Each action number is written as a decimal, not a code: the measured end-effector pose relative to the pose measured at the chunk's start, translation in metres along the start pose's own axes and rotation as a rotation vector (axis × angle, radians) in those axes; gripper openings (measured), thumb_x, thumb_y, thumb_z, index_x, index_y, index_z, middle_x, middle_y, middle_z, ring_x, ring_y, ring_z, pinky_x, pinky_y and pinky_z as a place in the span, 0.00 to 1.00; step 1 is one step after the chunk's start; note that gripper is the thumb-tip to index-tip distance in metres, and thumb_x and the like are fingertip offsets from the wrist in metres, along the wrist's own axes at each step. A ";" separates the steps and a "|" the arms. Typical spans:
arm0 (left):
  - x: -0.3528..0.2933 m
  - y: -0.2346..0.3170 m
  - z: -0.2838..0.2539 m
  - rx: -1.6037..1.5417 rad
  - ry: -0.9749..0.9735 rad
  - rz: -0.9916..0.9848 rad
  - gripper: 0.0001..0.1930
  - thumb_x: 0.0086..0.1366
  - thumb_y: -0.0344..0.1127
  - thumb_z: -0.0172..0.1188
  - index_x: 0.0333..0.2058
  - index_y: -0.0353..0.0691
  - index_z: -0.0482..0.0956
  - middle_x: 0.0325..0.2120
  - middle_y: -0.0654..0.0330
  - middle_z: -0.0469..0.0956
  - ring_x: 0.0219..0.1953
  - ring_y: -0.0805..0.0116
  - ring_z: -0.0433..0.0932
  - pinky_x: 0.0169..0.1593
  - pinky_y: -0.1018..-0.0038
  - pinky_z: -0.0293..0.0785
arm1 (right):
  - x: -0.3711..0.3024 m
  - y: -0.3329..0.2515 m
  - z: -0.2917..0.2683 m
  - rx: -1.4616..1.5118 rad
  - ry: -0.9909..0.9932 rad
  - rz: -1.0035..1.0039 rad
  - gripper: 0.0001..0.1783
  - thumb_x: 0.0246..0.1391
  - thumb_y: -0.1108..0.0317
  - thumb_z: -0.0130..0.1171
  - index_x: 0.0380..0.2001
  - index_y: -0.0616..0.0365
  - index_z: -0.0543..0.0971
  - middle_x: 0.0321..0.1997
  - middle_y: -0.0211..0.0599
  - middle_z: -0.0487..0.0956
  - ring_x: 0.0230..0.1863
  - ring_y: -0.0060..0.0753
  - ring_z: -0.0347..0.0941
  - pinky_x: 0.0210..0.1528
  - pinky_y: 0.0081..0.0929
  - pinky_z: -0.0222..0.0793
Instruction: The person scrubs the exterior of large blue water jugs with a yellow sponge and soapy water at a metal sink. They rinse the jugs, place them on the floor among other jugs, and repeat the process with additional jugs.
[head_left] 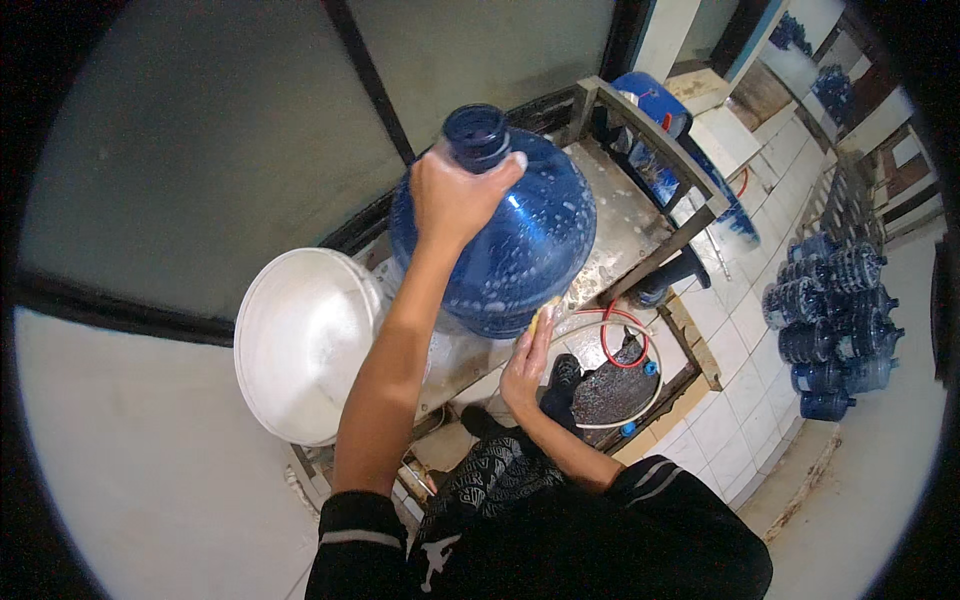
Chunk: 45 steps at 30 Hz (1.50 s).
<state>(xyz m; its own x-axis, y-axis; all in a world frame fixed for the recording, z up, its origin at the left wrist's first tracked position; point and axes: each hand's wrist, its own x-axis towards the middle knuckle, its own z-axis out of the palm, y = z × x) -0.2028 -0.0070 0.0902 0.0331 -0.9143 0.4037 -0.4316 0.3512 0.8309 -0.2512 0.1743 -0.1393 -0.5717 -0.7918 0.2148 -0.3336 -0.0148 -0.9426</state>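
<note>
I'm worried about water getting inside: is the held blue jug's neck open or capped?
Open: the blue jug's neck shows a bare rim, uncapped.

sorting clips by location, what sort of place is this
Probably a washing area for large water jugs: a foam-flecked blue jug sits on a bench, with a white bucket beside it and more blue jugs stacked at the right.

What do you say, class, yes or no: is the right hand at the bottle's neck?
No, the left hand is at the neck of the bottle, while the right hand is low at its side.
</note>
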 end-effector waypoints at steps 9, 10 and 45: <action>-0.116 -0.045 -0.184 0.037 0.315 0.088 0.34 0.55 0.39 0.67 0.57 0.32 0.63 0.57 0.44 0.66 0.61 0.51 0.63 0.65 0.62 0.54 | -0.046 -0.154 0.001 0.550 -0.397 -0.029 0.26 0.60 0.67 0.51 0.60 0.66 0.64 0.62 0.46 0.65 0.63 0.42 0.61 0.63 0.34 0.56; -0.137 -0.058 -0.212 0.078 0.369 -0.042 0.34 0.54 0.38 0.66 0.56 0.33 0.63 0.56 0.41 0.66 0.61 0.49 0.63 0.65 0.61 0.54 | -0.035 -0.169 0.015 0.474 -0.422 -0.237 0.27 0.57 0.67 0.54 0.59 0.65 0.65 0.61 0.46 0.66 0.60 0.43 0.64 0.61 0.35 0.58; -0.236 -0.157 -0.296 0.565 0.526 -0.694 0.35 0.54 0.29 0.56 0.62 0.42 0.59 0.60 0.42 0.59 0.61 0.42 0.61 0.61 0.49 0.59 | 0.023 -0.221 0.317 0.547 -1.672 0.664 0.27 0.54 0.42 0.50 0.43 0.53 0.77 0.40 0.34 0.81 0.38 0.36 0.80 0.40 0.43 0.79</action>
<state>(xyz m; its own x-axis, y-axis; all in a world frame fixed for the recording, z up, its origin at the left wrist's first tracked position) 0.1241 0.2128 -0.0222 0.7665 -0.6282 0.1334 -0.5224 -0.4891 0.6985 0.0472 -0.0338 -0.0073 0.8467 -0.4451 -0.2916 0.0431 0.6036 -0.7961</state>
